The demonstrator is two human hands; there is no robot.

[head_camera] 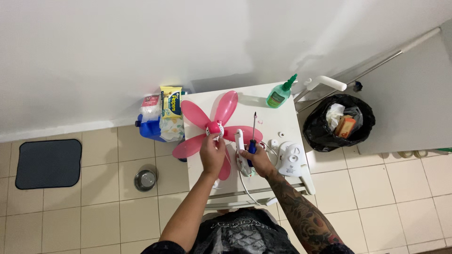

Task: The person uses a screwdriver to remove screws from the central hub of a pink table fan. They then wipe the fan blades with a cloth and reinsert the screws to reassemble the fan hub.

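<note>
Head view: I judge fan disassembly underway; left hand [213, 153] grips pink fan blade [213, 126] hub, right hand [254, 159] clasps screwdriver [253, 134] at 1 o'clock; next needs steady hub.

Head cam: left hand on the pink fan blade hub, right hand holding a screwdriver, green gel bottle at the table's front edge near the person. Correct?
Not quite. In the head view the green pump gel bottle stands at the far edge of the white table, by the wall. The rest holds: left hand on the pink plastic fan blade, right hand holding the black-shafted screwdriver.

Bright, even light — soft shadows
</note>
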